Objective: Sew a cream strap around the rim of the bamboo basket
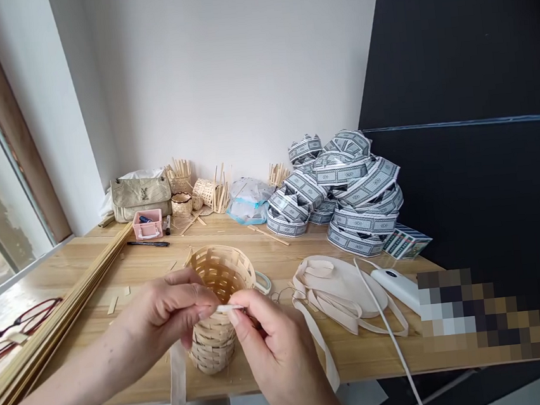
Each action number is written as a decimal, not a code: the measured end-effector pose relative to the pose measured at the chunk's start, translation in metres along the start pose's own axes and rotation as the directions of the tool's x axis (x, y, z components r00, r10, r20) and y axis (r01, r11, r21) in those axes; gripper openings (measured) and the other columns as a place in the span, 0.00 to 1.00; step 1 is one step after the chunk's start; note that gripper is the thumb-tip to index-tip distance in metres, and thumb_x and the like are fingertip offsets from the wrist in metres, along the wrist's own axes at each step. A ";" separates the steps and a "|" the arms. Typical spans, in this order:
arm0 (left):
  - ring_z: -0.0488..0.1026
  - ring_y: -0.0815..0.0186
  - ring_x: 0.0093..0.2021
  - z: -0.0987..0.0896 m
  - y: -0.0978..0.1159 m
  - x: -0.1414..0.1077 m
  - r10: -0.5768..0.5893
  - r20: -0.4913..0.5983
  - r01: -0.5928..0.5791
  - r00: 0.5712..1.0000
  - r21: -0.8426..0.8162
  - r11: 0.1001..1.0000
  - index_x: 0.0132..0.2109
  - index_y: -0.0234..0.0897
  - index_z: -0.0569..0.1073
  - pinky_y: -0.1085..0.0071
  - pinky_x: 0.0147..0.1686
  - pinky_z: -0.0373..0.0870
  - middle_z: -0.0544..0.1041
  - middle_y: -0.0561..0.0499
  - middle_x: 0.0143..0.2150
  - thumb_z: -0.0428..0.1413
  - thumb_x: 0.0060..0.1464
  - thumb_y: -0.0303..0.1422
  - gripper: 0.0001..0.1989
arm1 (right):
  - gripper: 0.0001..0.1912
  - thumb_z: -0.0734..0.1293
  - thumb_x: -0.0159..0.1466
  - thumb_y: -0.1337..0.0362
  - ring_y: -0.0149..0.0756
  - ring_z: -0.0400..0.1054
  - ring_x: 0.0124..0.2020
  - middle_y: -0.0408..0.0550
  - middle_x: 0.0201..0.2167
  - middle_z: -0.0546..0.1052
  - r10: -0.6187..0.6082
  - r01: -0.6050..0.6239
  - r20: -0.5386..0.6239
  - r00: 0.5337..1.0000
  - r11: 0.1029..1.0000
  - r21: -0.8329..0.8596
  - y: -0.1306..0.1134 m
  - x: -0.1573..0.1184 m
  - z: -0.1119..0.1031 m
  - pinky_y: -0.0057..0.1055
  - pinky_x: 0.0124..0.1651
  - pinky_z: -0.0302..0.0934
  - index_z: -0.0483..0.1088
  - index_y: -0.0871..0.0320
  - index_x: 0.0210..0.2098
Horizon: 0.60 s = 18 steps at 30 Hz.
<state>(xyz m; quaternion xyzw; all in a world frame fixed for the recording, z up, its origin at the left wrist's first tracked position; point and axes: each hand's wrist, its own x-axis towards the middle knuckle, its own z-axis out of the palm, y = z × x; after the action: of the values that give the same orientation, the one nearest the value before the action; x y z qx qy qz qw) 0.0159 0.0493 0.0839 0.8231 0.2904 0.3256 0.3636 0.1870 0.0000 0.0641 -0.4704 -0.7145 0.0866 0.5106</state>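
Note:
A woven basket [213,346] of pale strips stands near the table's front edge, its open top facing up and toward me. In front of its rim, my left hand [181,303] pinches one end of a short stretch of white strip [227,308]. My right hand [276,342] holds the other end between thumb and fingers, close to my left fingertips. A cream fabric band [177,377] hangs below my left hand over the table edge. Whether it joins the pinched piece is hidden by my fingers.
Long thin wooden strips [70,304] and red glasses [17,332] lie at left. A coil of cream band [345,291] and a white device [395,289] with a cord are at right. Behind stand a pink box [148,225], a bag [140,199] and stacked patterned bands [359,187].

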 end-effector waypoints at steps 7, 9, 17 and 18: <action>0.63 0.77 0.18 -0.004 -0.007 0.022 -0.071 -0.049 0.061 0.996 -0.175 0.983 0.42 0.36 0.78 0.82 0.16 0.63 0.69 0.53 0.29 0.56 0.53 0.41 0.15 | 0.10 0.57 0.62 0.69 0.27 0.56 0.20 0.39 0.18 0.66 0.019 -0.019 -0.006 1.000 0.999 0.034 0.009 0.015 0.002 0.23 0.25 0.51 0.66 0.59 0.27; 0.63 0.77 0.18 -0.007 -0.012 0.033 -0.081 -0.042 0.071 0.996 -0.205 0.976 0.38 0.36 0.79 0.82 0.15 0.62 0.69 0.53 0.26 0.58 0.51 0.41 0.14 | 0.10 0.57 0.62 0.68 0.27 0.56 0.20 0.39 0.18 0.65 0.016 -0.016 -0.033 0.999 1.000 0.013 0.015 0.021 0.003 0.23 0.24 0.50 0.66 0.59 0.27; 0.60 0.78 0.14 -0.003 -0.021 0.071 -0.134 0.001 0.128 0.991 -0.294 0.947 0.28 0.32 0.78 0.82 0.12 0.57 0.67 0.56 0.21 0.65 0.40 0.42 0.16 | 0.10 0.57 0.61 0.68 0.26 0.52 0.18 0.37 0.16 0.61 0.055 -0.058 -0.053 0.997 0.996 -0.064 0.036 0.037 0.004 0.24 0.22 0.45 0.66 0.59 0.26; 0.59 0.78 0.14 -0.001 -0.022 0.073 -0.118 -0.016 0.108 0.993 -0.292 0.950 0.28 0.32 0.78 0.82 0.11 0.56 0.66 0.56 0.21 0.65 0.39 0.43 0.16 | 0.10 0.57 0.61 0.67 0.26 0.52 0.18 0.37 0.16 0.60 0.067 -0.070 -0.051 0.996 0.996 -0.058 0.037 0.037 0.004 0.24 0.22 0.45 0.66 0.59 0.26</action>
<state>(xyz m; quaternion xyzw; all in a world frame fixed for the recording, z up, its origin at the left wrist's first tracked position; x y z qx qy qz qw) 0.0551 0.1146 0.0907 0.7372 0.2920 0.3572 0.4937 0.2042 0.0492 0.0641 -0.5116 -0.6875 0.0709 0.5104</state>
